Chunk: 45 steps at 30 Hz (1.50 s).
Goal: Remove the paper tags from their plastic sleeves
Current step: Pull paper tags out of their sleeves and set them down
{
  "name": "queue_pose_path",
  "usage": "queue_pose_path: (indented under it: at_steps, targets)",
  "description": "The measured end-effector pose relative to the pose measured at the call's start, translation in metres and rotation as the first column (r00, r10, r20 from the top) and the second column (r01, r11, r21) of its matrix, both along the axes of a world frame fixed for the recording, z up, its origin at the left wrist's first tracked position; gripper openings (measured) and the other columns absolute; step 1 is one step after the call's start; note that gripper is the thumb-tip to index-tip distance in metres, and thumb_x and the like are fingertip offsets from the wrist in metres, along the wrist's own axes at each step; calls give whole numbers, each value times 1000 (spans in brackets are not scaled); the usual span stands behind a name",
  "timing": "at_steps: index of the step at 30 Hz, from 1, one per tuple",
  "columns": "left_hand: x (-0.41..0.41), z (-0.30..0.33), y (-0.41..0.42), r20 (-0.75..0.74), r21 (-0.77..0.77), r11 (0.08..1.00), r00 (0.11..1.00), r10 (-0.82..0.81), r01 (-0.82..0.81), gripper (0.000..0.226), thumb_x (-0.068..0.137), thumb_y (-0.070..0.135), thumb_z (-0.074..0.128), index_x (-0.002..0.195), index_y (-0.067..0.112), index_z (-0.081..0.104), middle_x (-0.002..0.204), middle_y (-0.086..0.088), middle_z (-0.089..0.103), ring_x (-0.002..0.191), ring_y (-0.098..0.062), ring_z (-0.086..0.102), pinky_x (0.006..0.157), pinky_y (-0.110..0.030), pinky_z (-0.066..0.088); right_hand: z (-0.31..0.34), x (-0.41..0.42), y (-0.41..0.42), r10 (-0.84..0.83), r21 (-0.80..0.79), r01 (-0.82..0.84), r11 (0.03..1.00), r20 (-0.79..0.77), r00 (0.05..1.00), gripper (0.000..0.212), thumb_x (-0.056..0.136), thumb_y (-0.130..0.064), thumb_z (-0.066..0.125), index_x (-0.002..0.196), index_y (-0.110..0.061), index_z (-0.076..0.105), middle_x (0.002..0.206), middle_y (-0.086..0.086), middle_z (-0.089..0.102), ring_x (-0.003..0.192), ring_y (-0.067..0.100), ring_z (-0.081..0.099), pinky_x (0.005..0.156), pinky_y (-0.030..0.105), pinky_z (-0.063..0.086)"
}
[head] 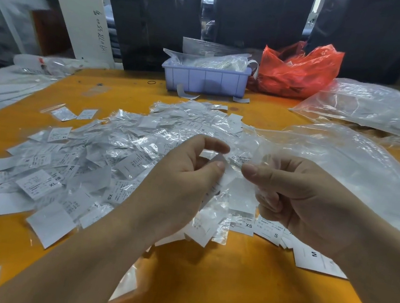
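Head view: both hands meet above a heap of sleeved tags [108,164] on the orange tabletop [229,285]. The left hand [181,181] pinches a paper tag [219,158], and the right hand [295,198] pinches its clear plastic sleeve [241,159].

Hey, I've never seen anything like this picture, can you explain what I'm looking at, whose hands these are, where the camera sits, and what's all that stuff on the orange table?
There is no machine here. A person wears one camera on the head, looking down at their own hands. The left hand and right hand both pinch one small sleeved tag between them, above the orange table. Under them spreads a pile of paper size tags in clear plastic sleeves. Farther back stand a lilac bin and a red plastic bag; big clear bags lie at the right.
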<state>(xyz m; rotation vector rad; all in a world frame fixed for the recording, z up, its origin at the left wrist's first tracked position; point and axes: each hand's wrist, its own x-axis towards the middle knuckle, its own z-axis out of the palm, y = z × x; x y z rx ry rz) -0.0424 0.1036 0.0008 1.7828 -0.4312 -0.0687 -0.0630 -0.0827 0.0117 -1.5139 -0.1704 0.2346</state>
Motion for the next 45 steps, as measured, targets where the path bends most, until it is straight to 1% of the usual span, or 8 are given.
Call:
queue_pose_path:
  at_steps: [5, 9, 14, 17, 20, 26, 35, 45]
  targets:
    - [-3, 2, -1, 37, 42, 999, 999, -26, 24, 21, 97, 25, 56, 96, 44, 65, 85, -21, 61, 61, -29, 50, 51, -27, 43, -1, 0, -1, 130, -40, -130, 991, -24, 991, 45, 66, -29, 86, 53, -10, 47, 49, 2, 38, 46, 14, 29, 45, 24, 29]
    - [-3, 4, -2, 19, 49, 998, 999, -44, 43, 21, 79, 30, 52, 80, 36, 72, 76, 13, 68, 64, 1, 59, 51, -10, 43, -2, -1, -1, 224, -65, -227, 972, -44, 974, 46, 63, -34, 87, 52, -10, 50, 48, 2, 38, 42, 12, 31, 43, 21, 30]
    - [-4, 8, -3, -44, -5, 985, 984, -170, 170, 23, 89, 32, 60, 74, 17, 70, 60, 17, 63, 54, 7, 56, 50, -3, 37, -2, -1, -2, 314, -90, -319, 944, -63, 947, 45, 64, -45, 83, 56, -9, 58, 51, 3, 37, 44, 12, 32, 45, 20, 30]
    - [-6, 11, -4, -153, -47, 970, 958, -244, 239, 32, 87, 36, 57, 81, 7, 68, 54, 19, 60, 52, 8, 56, 52, -9, 41, -3, 0, -2, 315, -120, -319, 940, -52, 948, 48, 62, -52, 83, 56, -11, 59, 52, 5, 38, 46, 13, 33, 45, 21, 31]
    - [-5, 11, -3, -223, 7, 972, 948, -228, 235, 25, 84, 41, 65, 75, 19, 72, 58, 16, 59, 53, 2, 51, 55, -20, 35, -4, 0, -3, 309, -143, -313, 939, -46, 950, 52, 60, -56, 83, 57, -9, 60, 53, 8, 41, 47, 14, 35, 45, 22, 31]
    - [-5, 12, -4, -245, -42, 962, 931, -271, 269, 20, 76, 33, 70, 76, 13, 70, 55, 10, 52, 51, -6, 42, 51, -19, 31, -3, -1, -2, 299, -136, -300, 944, -24, 954, 54, 61, -60, 79, 58, -9, 63, 54, 7, 41, 47, 15, 33, 45, 21, 31]
    - [-3, 13, 0, -143, -130, 985, 981, -131, 113, 22, 76, 35, 63, 63, 17, 64, 51, 9, 45, 48, -6, 37, 46, -15, 32, 2, -3, -1, 308, -135, -309, 942, -25, 951, 34, 73, -39, 79, 59, -12, 66, 52, 7, 44, 47, 15, 34, 46, 23, 32]
    - [0, 7, 1, -30, -19, 994, 993, -110, 110, 25, 81, 39, 57, 66, 22, 67, 55, 10, 52, 48, -3, 43, 47, -12, 35, 3, -3, -1, 241, -102, -241, 965, -16, 970, 11, 74, -19, 68, 64, -14, 67, 58, 2, 50, 51, 14, 40, 46, 22, 35]
